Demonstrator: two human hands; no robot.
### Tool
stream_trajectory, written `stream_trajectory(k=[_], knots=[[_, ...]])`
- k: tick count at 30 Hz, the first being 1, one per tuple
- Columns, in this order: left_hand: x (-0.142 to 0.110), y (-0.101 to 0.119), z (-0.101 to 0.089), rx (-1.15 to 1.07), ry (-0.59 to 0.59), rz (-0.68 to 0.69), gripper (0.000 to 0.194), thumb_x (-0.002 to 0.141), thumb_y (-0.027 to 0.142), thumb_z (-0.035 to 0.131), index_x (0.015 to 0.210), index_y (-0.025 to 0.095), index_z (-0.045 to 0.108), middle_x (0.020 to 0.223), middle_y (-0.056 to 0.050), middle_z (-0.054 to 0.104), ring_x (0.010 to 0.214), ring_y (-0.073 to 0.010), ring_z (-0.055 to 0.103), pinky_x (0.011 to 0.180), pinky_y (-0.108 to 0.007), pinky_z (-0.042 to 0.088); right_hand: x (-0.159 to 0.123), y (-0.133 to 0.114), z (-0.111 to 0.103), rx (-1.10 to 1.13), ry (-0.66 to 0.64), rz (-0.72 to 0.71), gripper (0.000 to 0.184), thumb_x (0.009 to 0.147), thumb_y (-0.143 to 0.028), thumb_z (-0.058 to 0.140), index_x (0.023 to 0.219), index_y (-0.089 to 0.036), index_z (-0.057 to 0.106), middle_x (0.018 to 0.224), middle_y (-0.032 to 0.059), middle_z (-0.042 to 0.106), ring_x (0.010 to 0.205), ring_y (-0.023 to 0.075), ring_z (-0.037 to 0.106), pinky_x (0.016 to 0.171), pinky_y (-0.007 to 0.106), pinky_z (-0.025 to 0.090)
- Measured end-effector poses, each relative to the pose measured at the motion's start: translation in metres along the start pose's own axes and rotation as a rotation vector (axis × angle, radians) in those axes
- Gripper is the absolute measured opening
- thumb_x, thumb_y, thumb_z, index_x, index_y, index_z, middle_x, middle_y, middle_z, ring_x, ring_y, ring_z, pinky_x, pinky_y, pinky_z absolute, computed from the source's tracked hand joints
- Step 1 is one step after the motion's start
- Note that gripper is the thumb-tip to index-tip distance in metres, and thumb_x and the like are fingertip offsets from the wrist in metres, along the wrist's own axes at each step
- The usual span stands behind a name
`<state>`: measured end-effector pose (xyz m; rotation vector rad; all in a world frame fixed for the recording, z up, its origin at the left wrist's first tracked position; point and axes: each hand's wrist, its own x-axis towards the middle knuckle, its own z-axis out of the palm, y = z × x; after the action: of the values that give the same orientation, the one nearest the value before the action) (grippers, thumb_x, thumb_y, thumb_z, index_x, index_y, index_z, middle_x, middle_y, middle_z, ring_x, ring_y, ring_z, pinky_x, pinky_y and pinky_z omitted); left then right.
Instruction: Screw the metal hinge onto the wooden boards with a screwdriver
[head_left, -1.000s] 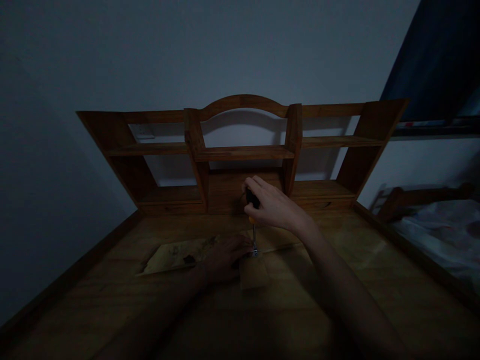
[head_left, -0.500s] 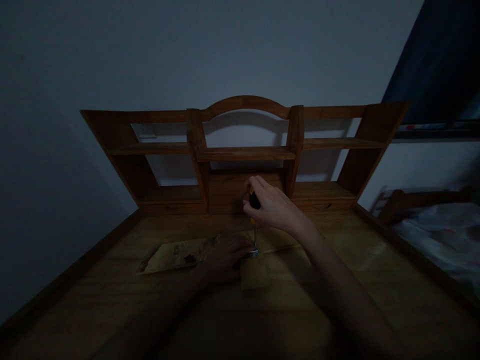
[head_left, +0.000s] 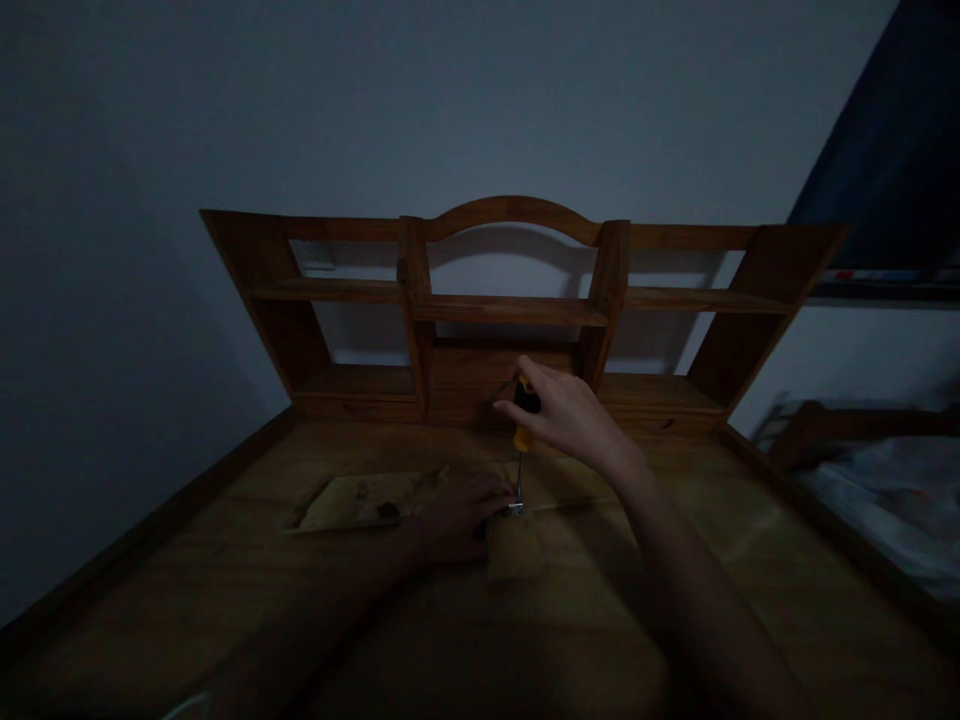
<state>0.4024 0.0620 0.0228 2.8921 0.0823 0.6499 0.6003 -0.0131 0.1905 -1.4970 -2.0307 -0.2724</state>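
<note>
My right hand is closed around the yellow and black handle of a screwdriver, held upright. Its shaft points down onto a small shiny metal piece, which sits at the far edge of a small wooden block. Low on the desk, my left hand presses its fingers at the left side of the metal piece and block. What those fingers grip is too dark to make out. Left of that hand lies a long pale strip with dark stains, perhaps a wrapper or board.
A wooden shelf unit stands along the back of the wooden desk, against the wall. At the right, beyond the desk's raised edge, are a wooden frame and pale plastic or cloth. The room is dim.
The camera view has shifted slightly, so the scene sits further right. The right hand's fingers have turned a little on the screwdriver handle; its tip stays at the metal piece.
</note>
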Motion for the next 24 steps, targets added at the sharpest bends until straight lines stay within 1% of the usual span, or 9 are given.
stream_trajectory(k=[2, 5, 8, 11, 14, 16, 18, 21, 24], knots=[[0.0005, -0.0001, 0.0006, -0.002, 0.006, 0.013, 0.059, 0.081, 0.033, 0.065, 0.136, 0.022, 0.044, 0.134, -0.012, 0.052, 0.125, -0.0259, 0.047, 0.105, -0.042, 0.04, 0.0005, 0.0002, 0.0006, 0.023, -0.002, -0.018, 0.022, 0.087, -0.031, 0.051, 0.107, -0.023, 0.047, 0.102, 0.0053, 0.063, 0.091, 0.0219, 0.06, 0.079, 0.034, 0.042], [0.0016, 0.0004, 0.0003, -0.006, 0.0, 0.009, 0.058, 0.082, 0.032, 0.064, 0.135, 0.022, 0.044, 0.133, -0.012, 0.052, 0.124, -0.026, 0.047, 0.105, -0.042, 0.04, 0.0002, -0.0008, 0.0005, 0.059, -0.022, -0.035, 0.029, 0.08, -0.022, 0.053, 0.109, -0.023, 0.046, 0.11, 0.0055, 0.06, 0.097, 0.0222, 0.059, 0.082, 0.034, 0.043], [0.0028, 0.0015, -0.0009, -0.017, -0.015, 0.0, 0.057, 0.082, 0.032, 0.064, 0.135, 0.024, 0.045, 0.132, -0.011, 0.053, 0.123, -0.0265, 0.049, 0.104, -0.042, 0.041, 0.0002, -0.0002, 0.0015, 0.047, -0.028, -0.031, 0.029, 0.083, -0.027, 0.054, 0.11, -0.024, 0.046, 0.111, 0.0065, 0.059, 0.095, 0.0233, 0.059, 0.081, 0.035, 0.043], [0.0036, 0.0025, -0.0019, -0.024, -0.005, 0.005, 0.056, 0.082, 0.032, 0.065, 0.134, 0.023, 0.045, 0.132, -0.012, 0.053, 0.122, -0.0266, 0.049, 0.104, -0.042, 0.041, 0.0015, 0.0025, 0.003, 0.013, 0.0, -0.013, 0.023, 0.088, -0.037, 0.051, 0.107, -0.023, 0.047, 0.103, 0.0069, 0.062, 0.091, 0.0241, 0.06, 0.079, 0.036, 0.043], [0.0038, 0.0027, -0.0022, -0.02, 0.001, 0.011, 0.056, 0.082, 0.031, 0.065, 0.133, 0.021, 0.046, 0.131, -0.011, 0.053, 0.121, -0.0259, 0.049, 0.103, -0.04, 0.042, 0.0027, 0.0036, 0.0025, 0.029, -0.013, -0.029, 0.019, 0.085, -0.028, 0.051, 0.103, -0.024, 0.048, 0.102, 0.0055, 0.061, 0.09, 0.0227, 0.059, 0.079, 0.035, 0.043], [0.0035, 0.0021, -0.0017, -0.015, 0.005, 0.014, 0.055, 0.082, 0.031, 0.065, 0.133, 0.021, 0.047, 0.131, -0.011, 0.053, 0.121, -0.0259, 0.049, 0.103, -0.04, 0.042, 0.0026, 0.0028, 0.0017, 0.049, -0.027, -0.039, 0.025, 0.08, -0.023, 0.051, 0.105, -0.024, 0.047, 0.107, 0.0057, 0.059, 0.092, 0.0225, 0.058, 0.079, 0.035, 0.043], [0.0031, 0.0013, -0.0008, -0.013, 0.005, 0.011, 0.055, 0.081, 0.032, 0.065, 0.132, 0.022, 0.047, 0.131, -0.01, 0.053, 0.12, -0.0261, 0.049, 0.102, -0.041, 0.042, 0.0021, 0.0017, 0.0016, 0.052, -0.022, -0.031, 0.027, 0.08, -0.025, 0.051, 0.107, -0.024, 0.046, 0.11, 0.0064, 0.058, 0.093, 0.023, 0.058, 0.079, 0.036, 0.043], [0.0026, 0.0002, 0.0005, -0.014, 0.0, 0.004, 0.055, 0.082, 0.032, 0.064, 0.133, 0.022, 0.046, 0.131, -0.011, 0.053, 0.122, -0.0266, 0.048, 0.102, -0.041, 0.042, 0.0014, 0.0015, 0.0025, 0.038, 0.006, -0.008, 0.021, 0.086, -0.034, 0.049, 0.105, -0.023, 0.046, 0.106, 0.0066, 0.06, 0.092, 0.0233, 0.059, 0.08, 0.036, 0.043], [0.0028, -0.0003, 0.0012, -0.027, 0.008, 0.02, 0.056, 0.082, 0.031, 0.064, 0.134, 0.022, 0.045, 0.132, -0.012, 0.052, 0.122, -0.0265, 0.048, 0.104, -0.041, 0.04, 0.0009, 0.0015, 0.0016, 0.055, 0.028, -0.012, 0.021, 0.086, -0.029, 0.049, 0.106, -0.024, 0.044, 0.105, 0.0056, 0.06, 0.092, 0.0222, 0.059, 0.08, 0.035, 0.043]])
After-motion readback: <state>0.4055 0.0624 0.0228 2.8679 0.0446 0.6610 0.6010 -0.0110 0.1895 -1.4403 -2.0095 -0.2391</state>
